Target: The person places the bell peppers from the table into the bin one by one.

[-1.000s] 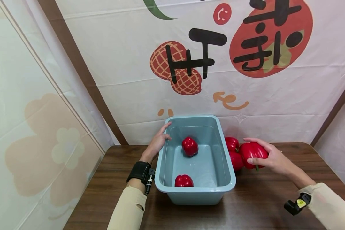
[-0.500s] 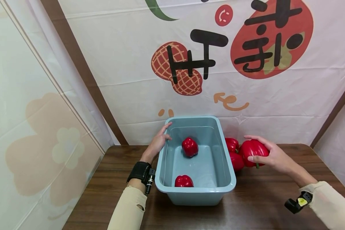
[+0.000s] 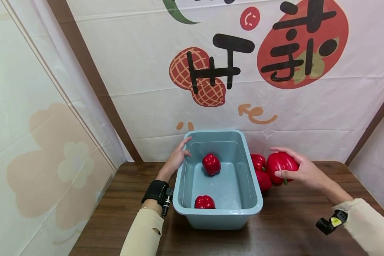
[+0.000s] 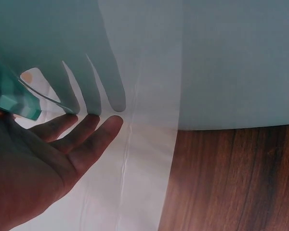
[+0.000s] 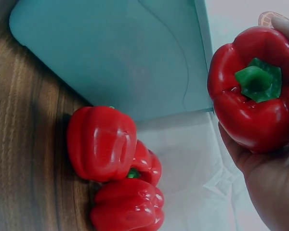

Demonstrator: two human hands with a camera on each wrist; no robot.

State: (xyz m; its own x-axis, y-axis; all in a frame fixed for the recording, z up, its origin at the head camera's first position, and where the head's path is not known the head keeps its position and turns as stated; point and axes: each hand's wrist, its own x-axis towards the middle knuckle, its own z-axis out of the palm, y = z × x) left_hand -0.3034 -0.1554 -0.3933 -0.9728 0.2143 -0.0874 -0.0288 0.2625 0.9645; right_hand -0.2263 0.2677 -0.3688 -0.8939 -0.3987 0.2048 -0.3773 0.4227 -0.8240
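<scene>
while left grip (image 3: 175, 159) holds tub (image 3: 218, 220), right grip (image 3: 307, 173) cups pepper (image 3: 280, 165)

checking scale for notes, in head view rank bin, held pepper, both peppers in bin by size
Bin
Held pepper
Far pepper and near pepper, unranked: rim hides part of the near one

On a table (image 3: 291, 227) before a cloth backdrop (image 3: 147, 106), a plastic tub (image 3: 236, 212); inside, one bell pepper (image 3: 211, 163) behind a second pepper (image 3: 204, 201); to its right, three clustered peppers (image 5: 102, 144), another pepper (image 3: 281, 165) in the right hand (image 3: 304, 173).
</scene>
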